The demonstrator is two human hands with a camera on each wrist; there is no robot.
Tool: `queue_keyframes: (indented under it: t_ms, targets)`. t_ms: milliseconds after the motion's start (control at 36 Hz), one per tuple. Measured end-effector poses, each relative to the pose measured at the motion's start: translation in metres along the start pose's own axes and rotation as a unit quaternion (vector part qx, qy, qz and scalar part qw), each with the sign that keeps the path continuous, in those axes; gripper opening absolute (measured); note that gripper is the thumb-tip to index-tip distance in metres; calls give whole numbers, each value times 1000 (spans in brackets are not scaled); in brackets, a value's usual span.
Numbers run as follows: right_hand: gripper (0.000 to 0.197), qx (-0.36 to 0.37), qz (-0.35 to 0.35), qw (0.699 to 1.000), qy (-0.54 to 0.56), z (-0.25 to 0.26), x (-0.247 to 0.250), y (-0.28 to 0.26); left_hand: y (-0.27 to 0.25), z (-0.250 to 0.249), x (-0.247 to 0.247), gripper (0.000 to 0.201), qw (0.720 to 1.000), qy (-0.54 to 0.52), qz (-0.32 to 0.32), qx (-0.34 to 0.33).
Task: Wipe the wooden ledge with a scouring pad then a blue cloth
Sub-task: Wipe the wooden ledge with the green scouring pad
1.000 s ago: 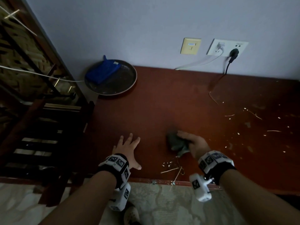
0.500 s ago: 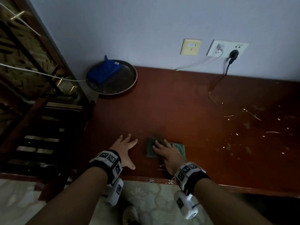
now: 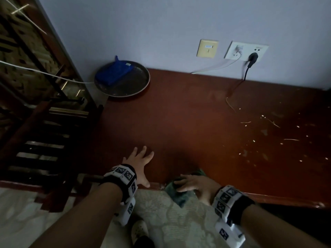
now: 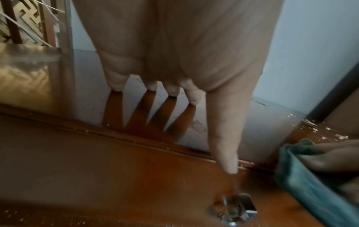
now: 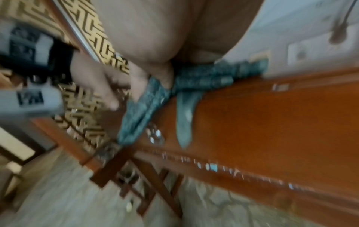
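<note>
The red-brown wooden ledge [image 3: 197,122] runs along the wall. My right hand [image 3: 195,183] lies at its front edge, fingers spread across a dark green scouring pad [image 3: 179,196] that droops over the edge; the right wrist view shows the scouring pad [image 5: 204,76] folded over the ledge [image 5: 272,122] rim. My left hand [image 3: 138,161] rests flat on the ledge just to the left, fingers straight. In the left wrist view the pad [image 4: 303,184] hangs to the right of that hand [image 4: 174,61]. A folded blue cloth [image 3: 113,73] lies in a round dark plate [image 3: 136,86] at the back left corner.
Pale crumbs and thin straws [image 3: 268,122] are scattered over the right part of the ledge. Wall sockets [image 3: 246,51] hold a black plug whose cord [image 3: 247,72] drops behind the ledge. A dark wooden stair railing [image 3: 35,86] stands at the left; patterned floor lies below.
My right hand has dragged the scouring pad from mid-ledge toward me to the front edge, where it now hangs over. The debris near the edge is gone. The left hand stays put.
</note>
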State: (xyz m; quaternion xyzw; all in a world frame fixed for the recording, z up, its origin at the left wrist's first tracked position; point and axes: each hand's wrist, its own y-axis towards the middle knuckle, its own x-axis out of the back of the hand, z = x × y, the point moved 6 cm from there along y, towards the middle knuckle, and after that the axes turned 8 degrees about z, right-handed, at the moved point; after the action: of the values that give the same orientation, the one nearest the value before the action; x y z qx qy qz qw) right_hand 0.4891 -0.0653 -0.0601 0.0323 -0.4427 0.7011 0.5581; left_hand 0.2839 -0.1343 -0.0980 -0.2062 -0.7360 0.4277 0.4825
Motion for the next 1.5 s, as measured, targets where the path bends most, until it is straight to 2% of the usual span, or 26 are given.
queue_keyframes:
  t_ms: [56, 83, 139, 194, 222, 306, 361, 389, 444, 500, 556, 639, 694, 750, 861, 944, 1000, 1083, 1139, 1222, 1306, 1361, 1444, 1500]
  targets:
    - [41, -51, -44, 985, 159, -8, 12, -5, -1, -2, 0, 122, 1000, 0, 1, 2]
    - [35, -68, -82, 948, 299, -10, 20, -7, -2, -3, -1, 122, 1000, 0, 4, 3]
    - [29, -66, -152, 843, 511, -11, 37, -7, -4, -4, -1, 121, 1000, 2, 10, 4]
    - [31, -53, -225, 784, 576, -17, 57, -8, -4, -4, -1, 121, 1000, 5, 11, 5]
    - [33, -57, -260, 783, 562, -23, 64, -7, -4, -5, -1, 121, 1000, 5, 8, 5]
    - [52, -97, -387, 840, 367, -38, 84, -3, -5, -4, 0, 114, 1000, -1, -13, 7]
    - [60, -144, -404, 847, 314, -45, 88, 3, -6, -4, 3, 104, 999, -8, -37, 9]
    - [63, -172, -387, 858, 290, -49, 89, 10, -6, -3, 5, 98, 999, -13, -48, 10]
    - [67, -221, -290, 910, 197, -50, 81, 29, -5, -1, 9, 89, 998, -20, -61, 10]
    - [72, -236, -232, 938, 101, -49, 71, 44, -4, 1, 13, 83, 998, -22, -66, 8]
    - [75, -211, -212, 952, 60, -38, 63, 47, -4, 3, 16, 79, 998, -11, -68, 8]
    - [74, -175, -104, 979, -29, -25, 45, 36, -4, 1, 19, 74, 996, -1, -85, 8]
    - [76, -133, -61, 988, -41, -26, 30, 26, -4, -2, 19, 72, 995, -7, -103, 2]
    - [85, -81, -49, 995, -17, -30, 12, 18, -1, -5, 15, 72, 995, -16, -103, -6]
    - [65, -35, -77, 996, 27, -38, -17, 1, 3, -11, 5, 76, 995, -44, -90, -6]
    - [64, -62, -51, 991, 106, -38, -15, -13, 3, -13, 4, 79, 995, -53, -79, -1]
    - [56, -96, -47, 979, 174, -37, 3, -20, 3, -14, 5, 80, 996, -59, -69, 2]
    - [47, -128, -103, 940, 298, -33, 38, -24, 2, -16, 6, 81, 996, -57, -66, 6]
    - [47, -128, -165, 922, 325, -35, 61, -19, 2, -16, 8, 82, 996, -56, -69, 7]
    - [47, -109, -283, 925, 231, -40, 88, -5, 3, -15, 14, 83, 996, -39, -74, 7]
    - [52, -125, -334, 919, 165, -42, 92, 13, 6, -16, 20, 92, 997, -16, -71, 4]
    - [58, -146, -305, 931, 137, -42, 85, 32, 9, -14, 24, 94, 997, -24, -70, 3]
    - [76, -174, -132, 976, 13, -29, 64, 66, 13, -7, 36, 83, 995, -50, -91, 3]
    - [79, -126, -52, 989, -65, -10, 52, 75, 16, -2, 45, 77, 993, -52, -104, 0]
